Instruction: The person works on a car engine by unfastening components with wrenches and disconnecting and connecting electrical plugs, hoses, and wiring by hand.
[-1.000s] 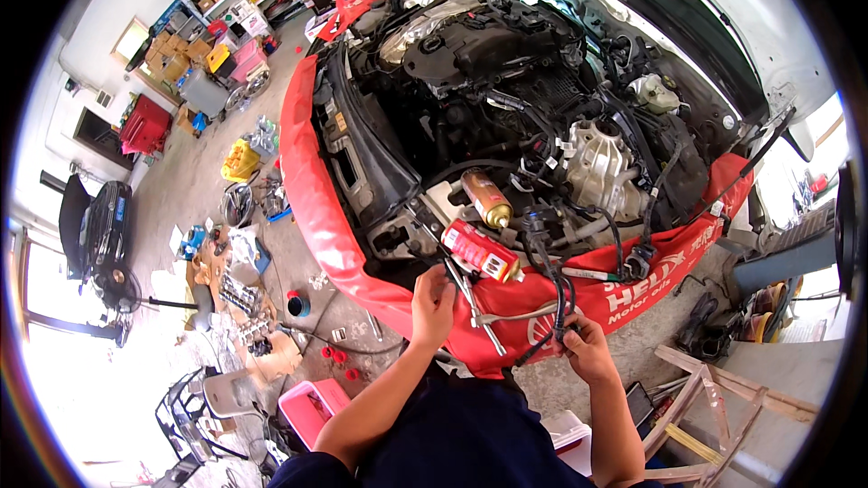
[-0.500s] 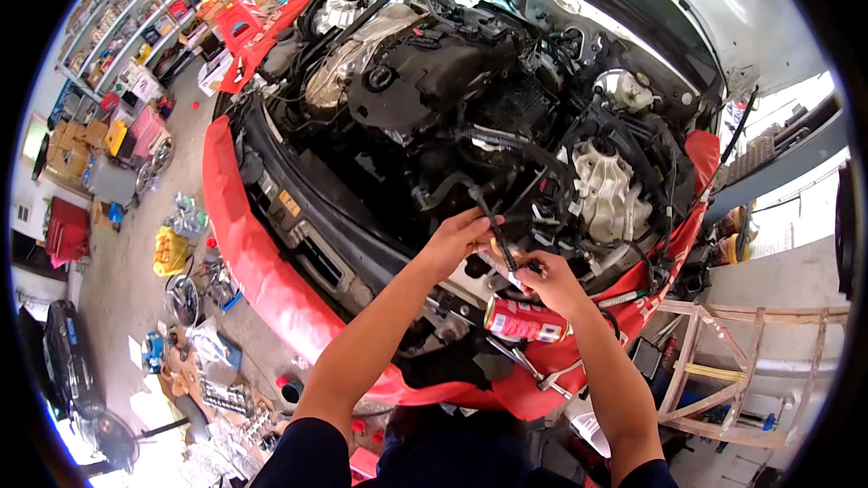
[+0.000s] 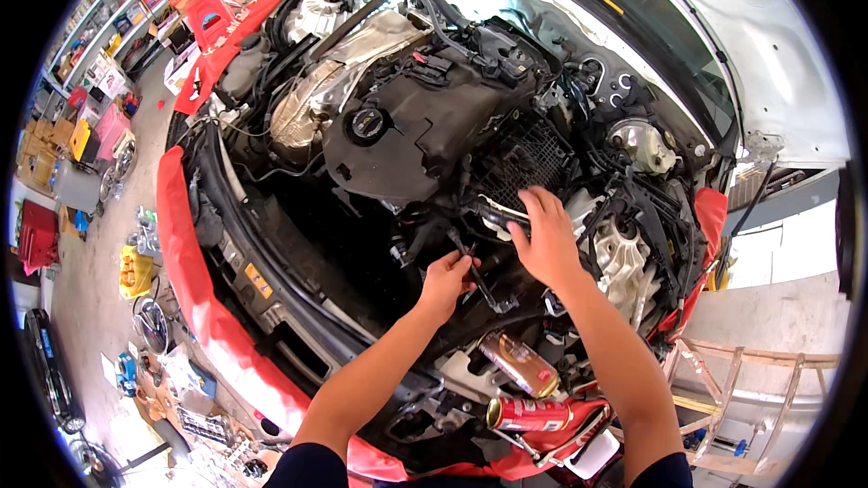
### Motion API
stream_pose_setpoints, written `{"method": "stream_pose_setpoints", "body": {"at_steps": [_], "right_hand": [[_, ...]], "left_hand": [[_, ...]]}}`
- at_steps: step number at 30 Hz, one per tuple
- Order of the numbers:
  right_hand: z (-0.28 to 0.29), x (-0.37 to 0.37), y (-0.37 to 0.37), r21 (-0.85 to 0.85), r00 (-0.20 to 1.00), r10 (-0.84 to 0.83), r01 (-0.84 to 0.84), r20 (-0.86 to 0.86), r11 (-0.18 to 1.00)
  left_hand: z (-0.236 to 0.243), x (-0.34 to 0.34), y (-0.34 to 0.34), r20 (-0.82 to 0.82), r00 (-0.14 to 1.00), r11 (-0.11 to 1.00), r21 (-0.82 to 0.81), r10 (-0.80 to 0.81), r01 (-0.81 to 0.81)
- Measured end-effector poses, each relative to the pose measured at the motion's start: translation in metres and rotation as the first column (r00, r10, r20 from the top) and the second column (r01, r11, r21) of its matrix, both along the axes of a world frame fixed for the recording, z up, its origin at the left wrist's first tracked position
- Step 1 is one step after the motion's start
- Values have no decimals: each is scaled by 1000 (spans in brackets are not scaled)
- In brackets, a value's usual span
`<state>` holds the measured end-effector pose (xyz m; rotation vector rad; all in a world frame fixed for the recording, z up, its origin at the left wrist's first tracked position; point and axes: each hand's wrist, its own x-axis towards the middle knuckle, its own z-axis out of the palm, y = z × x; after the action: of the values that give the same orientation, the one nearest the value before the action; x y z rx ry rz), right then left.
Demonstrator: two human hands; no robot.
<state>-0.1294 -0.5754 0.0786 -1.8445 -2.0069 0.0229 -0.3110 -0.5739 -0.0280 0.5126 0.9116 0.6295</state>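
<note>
Evidently mid-job, in the head view a person leans over a car's open engine bay, left hand closed around a slim black hose. That grip pinches the hose near its middle, between thumb and fingers, in front of the dark engine cover; a fitting at its lower end appears joined to nothing. Whether the upper end is connected cannot be told. The right hand hangs open and seemingly empty, fingers spread, close to a black gridded panel; contact is unclear. By appearances, the bay is partly stripped: the cover sits on the engine, while the hose lies loose at one end. A brown can and a red can rest at the front, near a red protective sheet.
</note>
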Motion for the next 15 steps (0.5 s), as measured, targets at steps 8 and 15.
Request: {"method": "stream_pose_setpoints", "body": {"at_steps": [8, 15], "right_hand": [[-15, -3, 52, -629, 998, -20, -17, -52, 777], [-1, -38, 25, -630, 994, 109, -99, -22, 771]], "left_hand": [[-14, 28, -5, 92, 995, 999, 1, -38, 38], [-14, 23, -8, 120, 988, 990, -112, 96, -83]]}}
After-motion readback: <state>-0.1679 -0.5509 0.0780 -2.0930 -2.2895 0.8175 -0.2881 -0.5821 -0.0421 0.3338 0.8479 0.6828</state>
